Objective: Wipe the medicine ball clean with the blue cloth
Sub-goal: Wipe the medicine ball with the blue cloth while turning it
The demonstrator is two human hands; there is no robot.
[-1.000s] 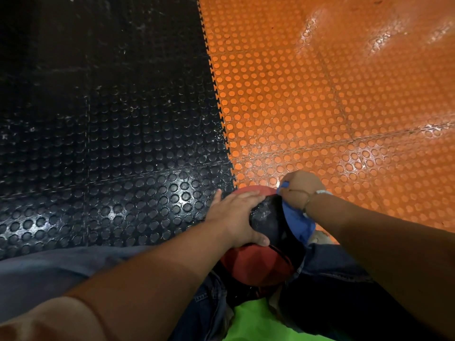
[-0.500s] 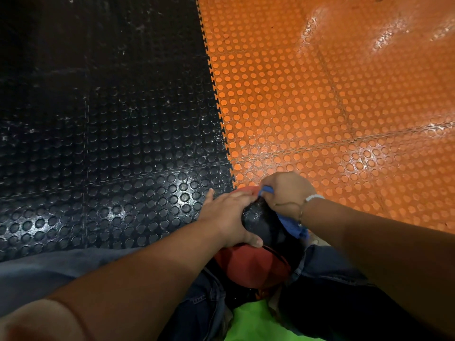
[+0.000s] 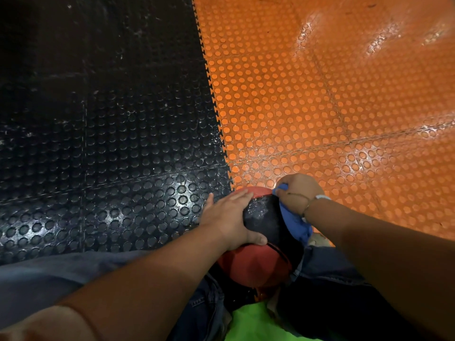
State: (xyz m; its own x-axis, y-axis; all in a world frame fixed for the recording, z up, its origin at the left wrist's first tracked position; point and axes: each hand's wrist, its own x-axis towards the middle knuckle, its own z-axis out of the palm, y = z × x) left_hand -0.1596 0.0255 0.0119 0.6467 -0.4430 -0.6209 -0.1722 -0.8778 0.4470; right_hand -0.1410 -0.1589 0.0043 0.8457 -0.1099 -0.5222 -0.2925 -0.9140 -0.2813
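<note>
Between the legs point(image 3: 332, 274): medicine ball point(image 3: 261, 217) sat wedged.
Left hand point(image 3: 226, 217): lay flat, bracing it.
Right hand point(image 3: 298, 193): gripped blue cloth point(image 3: 294, 223), wiping.

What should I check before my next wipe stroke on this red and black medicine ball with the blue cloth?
1. Ball steadied: left hand lies flat on the red and black medicine ball: ok.
2. Cloth held: right hand grips the blue cloth: ok.
3. Cloth touching the ball's right side: ok.
4. Ball resting between the jeans-clad legs: ok.
5. Its black panel clean: cannot tell; pale specks could be dirt or sheen.
6. Underside wiped: cannot tell, hidden.
</note>
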